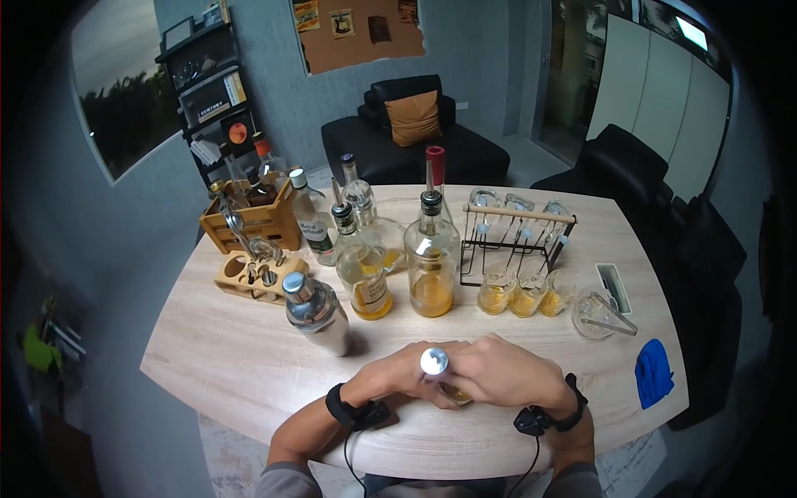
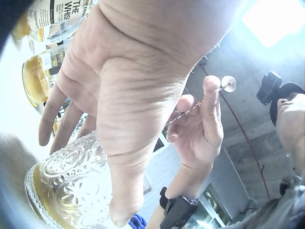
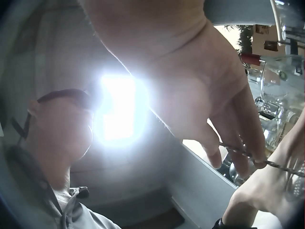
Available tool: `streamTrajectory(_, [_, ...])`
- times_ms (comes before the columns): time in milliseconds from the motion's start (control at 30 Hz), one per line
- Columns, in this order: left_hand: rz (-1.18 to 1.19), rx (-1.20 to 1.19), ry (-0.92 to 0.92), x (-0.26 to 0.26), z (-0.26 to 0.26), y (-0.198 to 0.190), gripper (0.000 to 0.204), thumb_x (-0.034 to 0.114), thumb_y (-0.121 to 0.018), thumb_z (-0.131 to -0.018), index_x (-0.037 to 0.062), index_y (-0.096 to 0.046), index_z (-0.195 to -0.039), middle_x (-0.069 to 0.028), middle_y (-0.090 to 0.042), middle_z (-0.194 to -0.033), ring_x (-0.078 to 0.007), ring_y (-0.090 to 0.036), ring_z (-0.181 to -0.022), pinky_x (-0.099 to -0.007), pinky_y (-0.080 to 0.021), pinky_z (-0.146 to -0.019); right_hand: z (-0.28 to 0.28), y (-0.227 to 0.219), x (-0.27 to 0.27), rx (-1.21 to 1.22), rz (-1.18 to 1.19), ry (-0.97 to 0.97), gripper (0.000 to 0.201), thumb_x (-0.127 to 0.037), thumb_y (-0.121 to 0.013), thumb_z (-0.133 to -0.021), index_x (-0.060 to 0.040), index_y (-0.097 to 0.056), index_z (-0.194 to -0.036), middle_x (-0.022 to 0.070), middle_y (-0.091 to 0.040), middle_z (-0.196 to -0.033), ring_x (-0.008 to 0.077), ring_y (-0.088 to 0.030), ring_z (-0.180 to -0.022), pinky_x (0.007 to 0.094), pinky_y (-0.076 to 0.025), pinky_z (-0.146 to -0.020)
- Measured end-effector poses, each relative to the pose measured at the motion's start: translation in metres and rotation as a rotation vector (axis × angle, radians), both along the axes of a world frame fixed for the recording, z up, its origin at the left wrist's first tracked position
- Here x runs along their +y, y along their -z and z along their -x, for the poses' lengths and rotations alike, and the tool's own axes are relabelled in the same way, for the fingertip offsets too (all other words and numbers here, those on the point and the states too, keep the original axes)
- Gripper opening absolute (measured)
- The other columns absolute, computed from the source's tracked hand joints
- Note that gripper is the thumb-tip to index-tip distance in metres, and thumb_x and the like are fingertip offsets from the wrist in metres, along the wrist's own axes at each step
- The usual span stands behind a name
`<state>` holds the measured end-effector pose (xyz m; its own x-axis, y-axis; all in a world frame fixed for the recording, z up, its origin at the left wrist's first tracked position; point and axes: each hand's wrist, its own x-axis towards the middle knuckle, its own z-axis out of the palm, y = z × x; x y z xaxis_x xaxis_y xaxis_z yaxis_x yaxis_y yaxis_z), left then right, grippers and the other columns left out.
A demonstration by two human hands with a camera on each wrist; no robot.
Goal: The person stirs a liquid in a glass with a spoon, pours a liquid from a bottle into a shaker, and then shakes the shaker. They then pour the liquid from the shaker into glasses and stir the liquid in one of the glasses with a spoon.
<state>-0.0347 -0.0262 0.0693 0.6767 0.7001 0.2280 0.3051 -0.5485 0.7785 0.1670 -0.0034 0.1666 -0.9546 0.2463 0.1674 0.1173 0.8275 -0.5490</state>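
A patterned clear glass (image 2: 71, 181) with amber liquid stands low on the table, close to the person. The left hand (image 1: 405, 370) holds it, thumb on one side and fingers on the other; from the head view the hands cover most of the glass (image 1: 456, 393). Over it, the right hand (image 1: 508, 370) pinches a bar spoon (image 3: 281, 167) with a twisted metal stem between thumb and fingers. The spoon's round flat end (image 2: 229, 84) points up past the fingertips, and its lower part runs down toward the glass, hidden by the left hand.
A cocktail shaker (image 1: 317, 319) stands left of the hands. Bottles with pourers (image 1: 432, 274) rise ahead. At right are small glasses (image 1: 526, 296) with amber liquid, a rack (image 1: 519, 235), a glass bowl with tongs (image 1: 594, 319) and a blue cloth (image 1: 654, 373).
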Motion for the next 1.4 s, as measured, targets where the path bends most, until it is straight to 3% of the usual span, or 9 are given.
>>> streamTrajectory(67, [0.275, 0.198, -0.065, -0.004, -0.005, -0.005, 0.067, 0.034, -0.089, -0.067, 0.011, -0.058, -0.123, -0.0136, -0.069, -0.109, -0.0346, -0.065, -0.101, -0.0431, -0.052, -0.085, -0.001, -0.004, 0.003, -0.158, 0.061, 0.161, 0.024, -0.02, -0.061, -0.095, 0.0025, -0.066, -0.101, 0.0208, -0.069, -0.094, 0.0399, -0.068, -0.081, 0.0451, -0.056, -0.073])
streamTrajectory(167, [0.18, 0.396, -0.071, -0.003, -0.009, -0.018, 0.071, 0.034, -0.089, -0.067, 0.0116, -0.056, -0.125, -0.0129, -0.069, -0.108, -0.0338, -0.066, -0.099, -0.0427, -0.053, -0.085, -0.007, -0.003, 0.004, -0.156, 0.056, 0.233, 0.021, -0.018, -0.058, -0.098, -0.0004, -0.069, -0.1, 0.0189, -0.069, -0.082, 0.0392, -0.067, -0.071, 0.0448, -0.054, -0.069])
streamTrajectory(367, [0.243, 0.324, -0.081, 0.0, -0.01, -0.027, 0.079, 0.031, -0.09, -0.066, 0.0077, -0.051, -0.13, -0.0161, -0.069, -0.109, -0.0389, -0.067, -0.1, -0.0471, -0.053, -0.084, -0.006, -0.004, -0.004, -0.06, -0.043, -0.054, 0.02, -0.018, -0.062, -0.095, 0.0004, -0.067, -0.101, 0.0199, -0.07, -0.093, 0.0399, -0.067, -0.083, 0.0466, -0.056, -0.075])
streamTrajectory(500, [-0.03, 0.21, -0.063, 0.001, -0.004, -0.002, 0.078, 0.031, -0.09, -0.066, 0.0063, -0.052, -0.13, -0.0165, -0.068, -0.111, -0.0378, -0.066, -0.102, -0.0456, -0.053, -0.084, 0.002, 0.014, -0.003, 0.078, -0.043, -0.084, 0.017, -0.016, -0.065, -0.088, -0.0018, -0.063, -0.097, 0.0158, -0.068, -0.087, 0.0376, -0.066, -0.077, 0.0444, -0.054, -0.07])
streamTrajectory(600, [0.399, 0.046, -0.099, -0.012, -0.006, -0.027, 0.077, 0.035, -0.089, -0.068, 0.0072, -0.055, -0.131, -0.0141, -0.068, -0.111, -0.0337, -0.066, -0.1, -0.0424, -0.053, -0.086, 0.005, 0.012, -0.002, -0.005, 0.007, 0.144, 0.018, -0.018, -0.064, -0.092, -0.0019, -0.065, -0.101, 0.0178, -0.069, -0.088, 0.0383, -0.068, -0.078, 0.0453, -0.054, -0.071])
streamTrajectory(800, [0.224, 0.346, -0.064, -0.004, -0.008, -0.019, 0.077, 0.04, -0.087, -0.069, 0.0072, -0.055, -0.131, -0.0147, -0.068, -0.108, -0.0335, -0.066, -0.1, -0.0422, -0.053, -0.086, -0.004, -0.006, -0.002, -0.143, 0.019, 0.181, 0.021, -0.019, -0.062, -0.096, -0.0026, -0.068, -0.107, 0.0203, -0.071, -0.092, 0.0399, -0.069, -0.08, 0.0461, -0.055, -0.073])
streamTrajectory(900, [0.002, 0.099, -0.041, -0.002, -0.002, -0.01, 0.078, 0.038, -0.087, -0.069, 0.0066, -0.051, -0.13, -0.0171, -0.068, -0.108, -0.0375, -0.065, -0.102, -0.0453, -0.053, -0.084, -0.003, -0.003, -0.004, -0.053, 0.009, 0.033, 0.021, -0.018, -0.062, -0.095, -0.0007, -0.064, -0.106, 0.0205, -0.07, -0.093, 0.0409, -0.068, -0.081, 0.0468, -0.055, -0.073])
streamTrajectory(1300, [0.19, 0.309, -0.082, -0.007, -0.008, -0.022, 0.062, 0.052, -0.084, -0.075, 0.0061, -0.069, -0.114, -0.0127, -0.072, -0.108, -0.0284, -0.067, -0.1, -0.0377, -0.053, -0.087, -0.004, -0.001, 0.006, -0.048, 0.032, 0.152, 0.02, -0.018, -0.058, -0.098, 0.0002, -0.065, -0.104, 0.021, -0.07, -0.084, 0.0411, -0.068, -0.076, 0.0459, -0.054, -0.07])
streamTrajectory(1400, [0.21, 0.285, -0.064, -0.001, -0.007, -0.008, 0.063, 0.037, -0.088, -0.07, 0.008, -0.062, -0.12, -0.0103, -0.068, -0.101, -0.0281, -0.067, -0.096, -0.0398, -0.053, -0.081, -0.007, -0.013, 0.002, -0.175, 0.085, 0.148, 0.021, -0.019, -0.059, -0.097, 0.0004, -0.065, -0.103, 0.0204, -0.07, -0.085, 0.0414, -0.068, -0.076, 0.0462, -0.054, -0.07])
